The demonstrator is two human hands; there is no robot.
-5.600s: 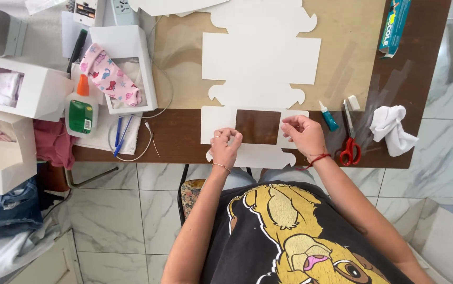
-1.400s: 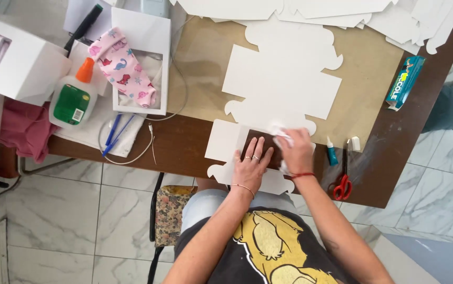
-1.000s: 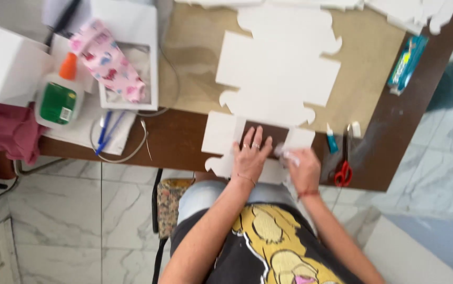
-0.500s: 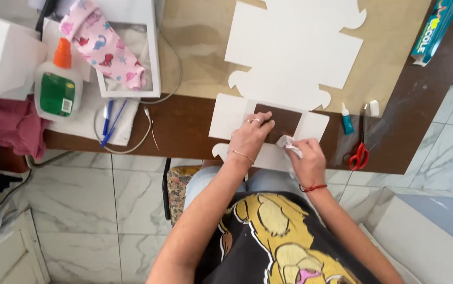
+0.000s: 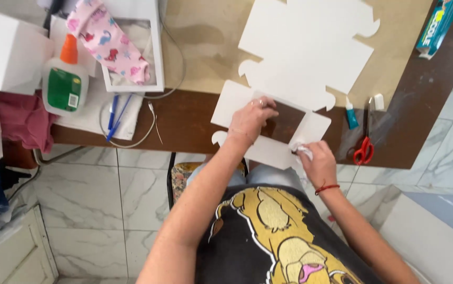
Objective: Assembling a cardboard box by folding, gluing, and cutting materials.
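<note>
White card, cut into a flat box blank with a window opening (image 5: 268, 126), lies at the near edge of the brown worktop (image 5: 184, 118), partly overhanging toward the person's lap. The left hand (image 5: 251, 117) rests on it palm down, fingers spread flat and open, pressing the card along the left side of the window, through which the dark wood shows. The right hand (image 5: 318, 160) is closed around a small crumpled white wipe (image 5: 303, 151), held against the card's lower right corner just beside the window; a red cord circles that wrist. Beyond the blank, a larger white die-cut sheet (image 5: 310, 47) lies on a tan board (image 5: 210, 42), its scalloped edge just touching the smaller card. To the right, red-handled scissors (image 5: 364, 142) lie near a small blue-capped tube (image 5: 351, 112). Well apart on the left stand a glue bottle with an orange cap and green label (image 5: 64, 79), two blue pens (image 5: 116, 113), and a white window box holding pink patterned cloth (image 5: 111, 39). A blue-green carton (image 5: 438, 26) sits at the far right corner.
</note>
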